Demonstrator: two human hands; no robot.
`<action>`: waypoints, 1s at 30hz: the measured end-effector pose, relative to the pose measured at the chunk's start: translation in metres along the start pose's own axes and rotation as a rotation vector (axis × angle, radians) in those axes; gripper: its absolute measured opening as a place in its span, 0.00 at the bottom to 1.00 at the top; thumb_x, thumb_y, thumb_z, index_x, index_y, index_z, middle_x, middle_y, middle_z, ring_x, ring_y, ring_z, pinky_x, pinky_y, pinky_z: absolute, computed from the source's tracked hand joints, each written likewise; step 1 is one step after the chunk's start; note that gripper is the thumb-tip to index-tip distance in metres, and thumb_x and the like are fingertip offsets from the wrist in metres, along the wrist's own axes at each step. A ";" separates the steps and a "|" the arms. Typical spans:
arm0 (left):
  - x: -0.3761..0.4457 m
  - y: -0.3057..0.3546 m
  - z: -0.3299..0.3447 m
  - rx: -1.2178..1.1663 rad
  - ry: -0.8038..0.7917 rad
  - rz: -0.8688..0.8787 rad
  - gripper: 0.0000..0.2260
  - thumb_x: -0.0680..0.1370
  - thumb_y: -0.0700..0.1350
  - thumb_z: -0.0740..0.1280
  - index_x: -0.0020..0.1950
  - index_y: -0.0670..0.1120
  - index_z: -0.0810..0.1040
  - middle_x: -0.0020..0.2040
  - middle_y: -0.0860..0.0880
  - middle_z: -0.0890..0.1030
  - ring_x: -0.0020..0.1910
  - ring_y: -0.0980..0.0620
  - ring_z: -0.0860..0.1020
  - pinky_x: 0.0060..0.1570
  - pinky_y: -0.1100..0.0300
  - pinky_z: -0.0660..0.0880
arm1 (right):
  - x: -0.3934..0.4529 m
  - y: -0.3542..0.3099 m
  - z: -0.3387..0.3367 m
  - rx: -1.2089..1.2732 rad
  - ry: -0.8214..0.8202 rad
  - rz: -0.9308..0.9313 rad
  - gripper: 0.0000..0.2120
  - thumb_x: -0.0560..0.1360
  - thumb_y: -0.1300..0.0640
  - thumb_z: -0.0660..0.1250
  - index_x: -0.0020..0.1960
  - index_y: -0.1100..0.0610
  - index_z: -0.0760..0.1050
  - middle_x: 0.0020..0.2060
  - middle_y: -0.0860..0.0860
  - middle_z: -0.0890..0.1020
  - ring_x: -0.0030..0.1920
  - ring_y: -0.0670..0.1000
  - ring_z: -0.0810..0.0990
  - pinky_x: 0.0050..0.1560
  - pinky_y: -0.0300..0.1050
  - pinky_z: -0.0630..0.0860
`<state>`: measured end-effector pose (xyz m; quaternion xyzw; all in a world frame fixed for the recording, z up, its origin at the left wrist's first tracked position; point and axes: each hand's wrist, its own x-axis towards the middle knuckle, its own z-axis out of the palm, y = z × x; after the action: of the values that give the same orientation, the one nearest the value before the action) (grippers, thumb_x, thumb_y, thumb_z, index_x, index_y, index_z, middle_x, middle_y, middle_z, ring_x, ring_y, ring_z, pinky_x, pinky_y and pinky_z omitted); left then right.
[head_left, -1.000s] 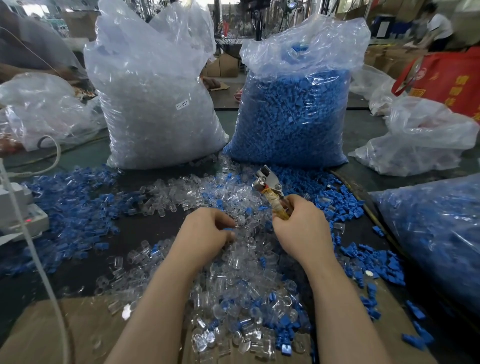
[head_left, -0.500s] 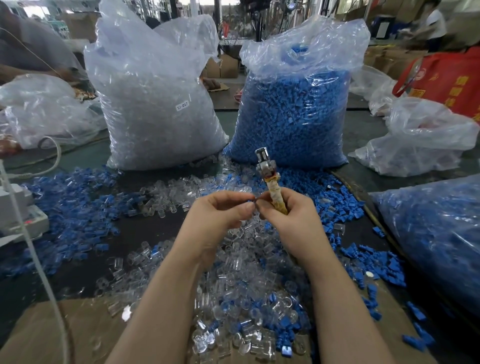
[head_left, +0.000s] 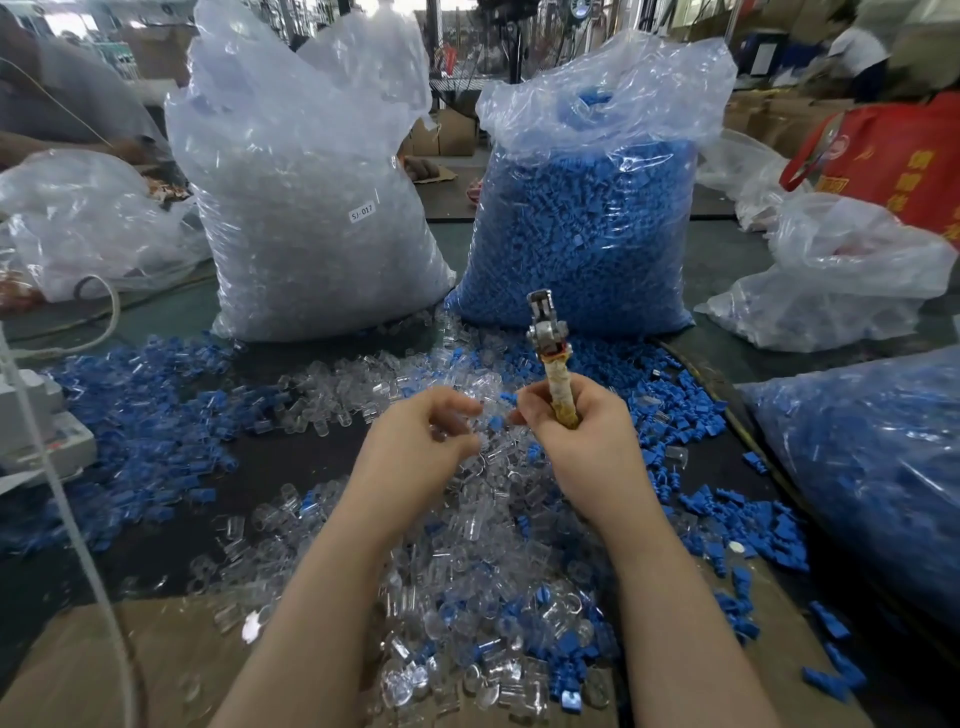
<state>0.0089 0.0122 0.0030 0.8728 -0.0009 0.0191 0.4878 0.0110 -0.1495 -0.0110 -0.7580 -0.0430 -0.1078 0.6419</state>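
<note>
From the left hand, the clear-parts bag is blocking 11 o'clock and the blue-parts bag is blocking 1 o'clock. The tool is standing up from the right hand at 2 o'clock. Bare table is lying open at 9 o'clock. A white cable is crossing at 8 o'clock.

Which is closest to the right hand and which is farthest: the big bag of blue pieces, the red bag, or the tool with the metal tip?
1. Tool: gripped in the right hand itself.
2. Big bag of blue pieces: just behind the hand, standing on the table.
3. Red bag: far back, at the right edge.
</note>
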 end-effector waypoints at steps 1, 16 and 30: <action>0.001 -0.004 0.001 0.164 -0.017 -0.004 0.11 0.76 0.43 0.72 0.53 0.58 0.81 0.45 0.55 0.81 0.42 0.56 0.80 0.41 0.63 0.75 | 0.000 0.001 0.000 -0.016 0.022 -0.002 0.06 0.78 0.56 0.69 0.42 0.50 0.78 0.38 0.51 0.84 0.41 0.56 0.81 0.39 0.42 0.78; -0.005 0.003 0.019 0.527 -0.003 0.067 0.05 0.78 0.45 0.66 0.51 0.51 0.81 0.47 0.51 0.83 0.49 0.50 0.79 0.53 0.53 0.77 | 0.002 0.009 0.001 -0.197 0.097 -0.060 0.07 0.77 0.55 0.69 0.44 0.58 0.76 0.26 0.45 0.72 0.28 0.43 0.67 0.30 0.43 0.68; -0.001 0.006 0.011 -0.288 0.071 -0.087 0.02 0.79 0.44 0.69 0.46 0.47 0.78 0.37 0.52 0.84 0.36 0.57 0.82 0.37 0.60 0.76 | 0.003 0.008 0.000 -0.206 0.068 -0.032 0.09 0.76 0.51 0.70 0.42 0.55 0.76 0.24 0.41 0.73 0.26 0.42 0.68 0.29 0.38 0.67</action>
<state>0.0085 -0.0005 0.0021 0.7917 0.0514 0.0285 0.6081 0.0158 -0.1513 -0.0180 -0.8151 -0.0219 -0.1476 0.5598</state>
